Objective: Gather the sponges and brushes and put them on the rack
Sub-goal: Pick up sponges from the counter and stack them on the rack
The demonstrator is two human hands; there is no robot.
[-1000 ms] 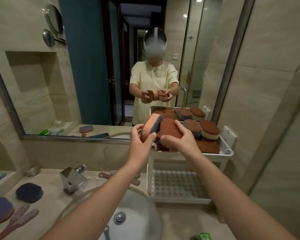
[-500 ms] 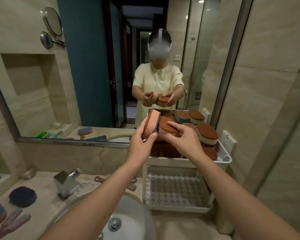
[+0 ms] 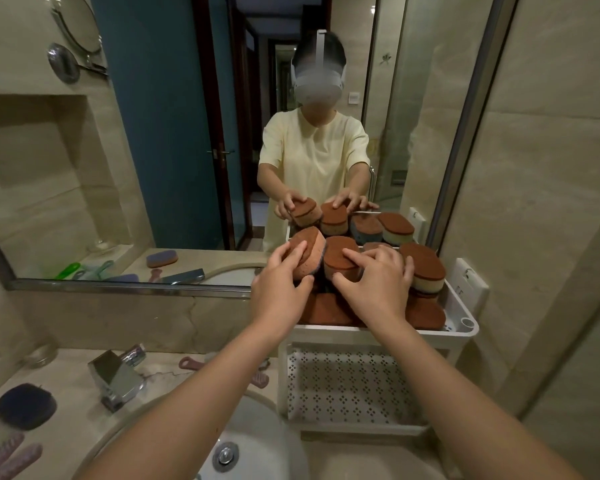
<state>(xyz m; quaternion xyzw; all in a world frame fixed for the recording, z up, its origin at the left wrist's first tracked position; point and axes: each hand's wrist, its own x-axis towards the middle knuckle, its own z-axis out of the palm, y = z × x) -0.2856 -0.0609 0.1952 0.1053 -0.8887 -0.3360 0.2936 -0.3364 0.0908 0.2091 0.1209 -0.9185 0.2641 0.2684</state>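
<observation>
Head view: left hand (image 3: 279, 289) fingers are grasping a tilted sponge (image 3: 307, 258), right hand (image 3: 378, 287) fingers are grasping a flat sponge (image 3: 340, 259), at the person's 1 o'clock. The rack (image 3: 465, 329) (already heaped) is risking spills.

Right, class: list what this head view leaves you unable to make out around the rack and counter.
Bottom sponges in the rack, head view: covered by the left hand, the right hand and sponges above.
Purple brushes, head view: cut off by the bottom-left corner.
Pink brush, head view: crossed by the left forearm.
</observation>
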